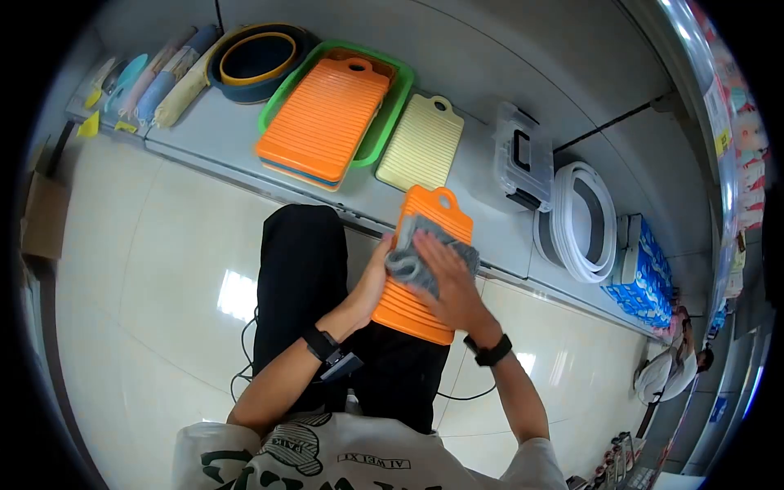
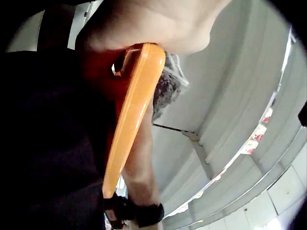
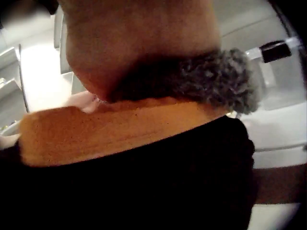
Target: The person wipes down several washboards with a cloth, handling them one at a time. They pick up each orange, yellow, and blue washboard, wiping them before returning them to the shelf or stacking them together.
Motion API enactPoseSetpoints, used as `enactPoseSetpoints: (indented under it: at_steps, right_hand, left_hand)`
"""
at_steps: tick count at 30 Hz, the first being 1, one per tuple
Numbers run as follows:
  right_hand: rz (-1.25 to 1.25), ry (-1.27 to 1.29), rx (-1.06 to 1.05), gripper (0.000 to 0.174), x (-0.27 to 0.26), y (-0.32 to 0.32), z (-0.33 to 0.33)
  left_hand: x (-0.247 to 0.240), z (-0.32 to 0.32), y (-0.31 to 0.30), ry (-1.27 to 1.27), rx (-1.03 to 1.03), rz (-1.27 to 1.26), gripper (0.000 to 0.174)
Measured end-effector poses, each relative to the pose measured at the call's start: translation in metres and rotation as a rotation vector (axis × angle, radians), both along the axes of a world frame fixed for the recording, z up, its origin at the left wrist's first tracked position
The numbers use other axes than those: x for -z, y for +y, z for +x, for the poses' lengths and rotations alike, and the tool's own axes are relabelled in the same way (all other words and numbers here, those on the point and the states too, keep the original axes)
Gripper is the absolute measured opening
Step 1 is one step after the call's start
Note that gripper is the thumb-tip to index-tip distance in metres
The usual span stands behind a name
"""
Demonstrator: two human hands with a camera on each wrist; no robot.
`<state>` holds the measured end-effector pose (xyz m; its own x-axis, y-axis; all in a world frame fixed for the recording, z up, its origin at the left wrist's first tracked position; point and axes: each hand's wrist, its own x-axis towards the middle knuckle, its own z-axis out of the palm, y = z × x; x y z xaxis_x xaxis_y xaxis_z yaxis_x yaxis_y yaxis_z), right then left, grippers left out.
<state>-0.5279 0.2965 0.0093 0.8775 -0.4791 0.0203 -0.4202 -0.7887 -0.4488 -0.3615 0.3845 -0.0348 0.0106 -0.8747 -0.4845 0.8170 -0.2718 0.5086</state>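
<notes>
Two hands: left (image 1: 372, 278) grips orange washboard (image 1: 412, 314) | right (image 1: 451, 279) flat on grey cloth (image 1: 405, 264) | head view only: cream board (image 1: 420, 145)

White short-sleeved shirt (image 1: 408, 439) with dark lettering (image 1: 374, 462), black trousers (image 1: 300, 245), black strap (image 1: 492, 352) round each wrist

The head camera looks forward and down from above, across the front edge of the shelf (image 1: 498, 237), while each wrist camera, far closer, faces the ridged orange board (image 1: 415, 314) nearly edge-on, all three sharing board and grey cloth (image 1: 406, 265).
</notes>
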Motion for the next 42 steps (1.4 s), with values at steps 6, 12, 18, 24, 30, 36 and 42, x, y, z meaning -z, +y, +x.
enactPoseSetpoints:
  at_steps: [6, 12, 18, 24, 30, 36, 42]
  right_hand:
    - [-0.009, 0.035, 0.183, 0.068, 0.027, -0.063, 0.019]
    - [0.042, 0.067, 0.208, 0.072, 0.037, -0.092, 0.028]
    - [0.220, -0.039, 0.390, 0.076, 0.061, -0.102, -0.008]
    - [0.187, -0.136, 0.362, 0.069, 0.061, -0.062, -0.030]
    - [0.134, 0.000, 0.202, 0.065, 0.007, 0.008, -0.023]
    - [0.272, -0.065, 0.202, 0.065, 0.008, 0.029, -0.035]
    - [0.337, -0.112, 0.271, 0.065, 0.006, 0.016, -0.025]
  left_hand:
    - [0.011, -0.017, 0.000, -0.331, 0.010, -0.023, 0.052]
    - [0.016, -0.024, 0.000, -0.325, -0.024, -0.071, 0.050]
    - [0.014, -0.024, 0.000, -0.483, 0.034, -0.110, 0.042]
    - [0.018, -0.030, 0.004, -0.563, 0.072, -0.118, 0.037]
    - [0.025, -0.028, 0.006, -0.534, 0.031, -0.158, 0.034]
    - [0.022, -0.024, 0.007, -0.590, 0.100, -0.161, 0.032]
    - [0.034, -0.031, 0.003, -0.637, 0.036, -0.215, 0.033]
